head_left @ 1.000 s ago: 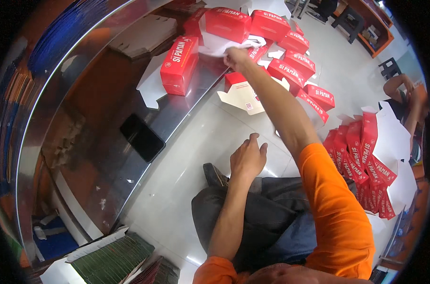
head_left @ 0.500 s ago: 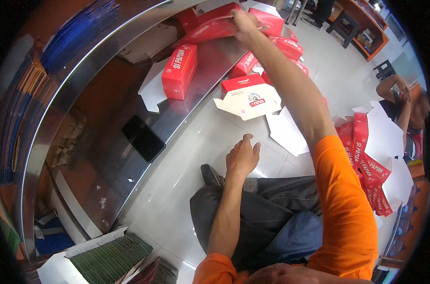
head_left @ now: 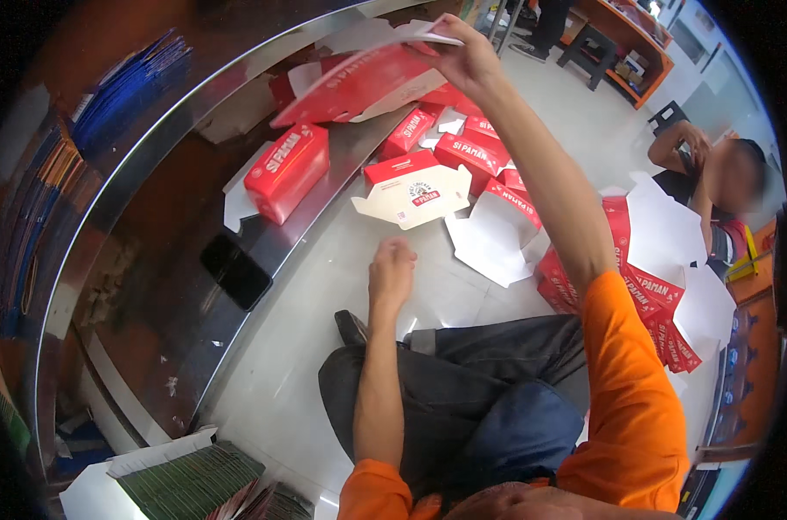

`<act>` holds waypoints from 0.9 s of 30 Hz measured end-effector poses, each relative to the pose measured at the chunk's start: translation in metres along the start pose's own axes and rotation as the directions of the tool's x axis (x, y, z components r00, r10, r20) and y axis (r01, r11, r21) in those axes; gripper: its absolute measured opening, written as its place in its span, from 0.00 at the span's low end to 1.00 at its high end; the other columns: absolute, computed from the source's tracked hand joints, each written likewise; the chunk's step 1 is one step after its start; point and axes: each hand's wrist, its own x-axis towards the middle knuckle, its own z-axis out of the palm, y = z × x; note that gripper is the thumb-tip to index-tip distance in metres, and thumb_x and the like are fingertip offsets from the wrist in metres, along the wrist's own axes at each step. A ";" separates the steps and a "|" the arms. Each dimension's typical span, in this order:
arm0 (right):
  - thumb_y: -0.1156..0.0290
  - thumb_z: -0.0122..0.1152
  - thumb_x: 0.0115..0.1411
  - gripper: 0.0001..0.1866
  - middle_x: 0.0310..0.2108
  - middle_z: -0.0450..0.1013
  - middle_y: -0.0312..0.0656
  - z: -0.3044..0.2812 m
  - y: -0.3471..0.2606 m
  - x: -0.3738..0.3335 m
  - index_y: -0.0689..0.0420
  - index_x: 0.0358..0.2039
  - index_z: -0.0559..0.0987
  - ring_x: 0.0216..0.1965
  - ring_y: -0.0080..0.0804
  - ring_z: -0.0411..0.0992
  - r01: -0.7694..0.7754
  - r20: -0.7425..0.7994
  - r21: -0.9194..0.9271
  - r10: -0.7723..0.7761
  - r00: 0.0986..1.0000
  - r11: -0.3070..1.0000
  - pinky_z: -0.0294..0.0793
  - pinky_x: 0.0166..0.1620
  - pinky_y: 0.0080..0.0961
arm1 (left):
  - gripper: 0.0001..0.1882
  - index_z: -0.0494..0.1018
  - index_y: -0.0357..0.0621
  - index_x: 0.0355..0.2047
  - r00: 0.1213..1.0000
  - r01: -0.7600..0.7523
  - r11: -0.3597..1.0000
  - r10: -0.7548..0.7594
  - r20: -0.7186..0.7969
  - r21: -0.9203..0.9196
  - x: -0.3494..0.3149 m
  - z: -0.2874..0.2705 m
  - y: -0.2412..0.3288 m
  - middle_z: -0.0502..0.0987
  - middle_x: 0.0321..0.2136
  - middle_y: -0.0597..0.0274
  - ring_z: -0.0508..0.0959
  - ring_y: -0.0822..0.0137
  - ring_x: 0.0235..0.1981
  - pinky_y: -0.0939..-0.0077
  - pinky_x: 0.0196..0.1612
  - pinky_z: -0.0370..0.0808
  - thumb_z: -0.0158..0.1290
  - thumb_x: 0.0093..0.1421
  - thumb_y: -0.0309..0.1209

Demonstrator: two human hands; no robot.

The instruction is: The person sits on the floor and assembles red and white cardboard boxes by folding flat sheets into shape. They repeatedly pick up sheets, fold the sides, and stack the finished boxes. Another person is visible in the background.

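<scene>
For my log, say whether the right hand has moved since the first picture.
Yes: against the black phone lying left, the right hand has moved farther up and rightward in view.

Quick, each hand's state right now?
Left hand: fingers look partly curled, nothing visible in it; open or closed cannot be told.
Right hand: closed on the edge of a red carton.

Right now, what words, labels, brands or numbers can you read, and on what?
I don't copy wording, but print stands here:
Red box on the metal ledge: white lettering, legible.
Red carton in the right hand: lettering blurred.
Cream box flap: emblem partly legible, finest print too small.
Rightmost red cartons: white lettering, partly legible.
</scene>
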 end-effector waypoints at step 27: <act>0.53 0.46 0.67 0.29 0.53 0.69 0.47 -0.033 -0.142 -0.623 0.62 0.60 0.63 0.54 0.37 0.68 0.013 -0.888 0.056 0.043 0.459 0.998 0.67 0.58 0.33 | 0.28 0.62 0.31 0.57 0.959 -0.032 0.906 0.147 0.243 -0.422 -0.126 0.095 -0.001 0.74 0.46 0.54 0.74 0.65 0.47 0.73 0.52 0.69 0.57 0.56 0.22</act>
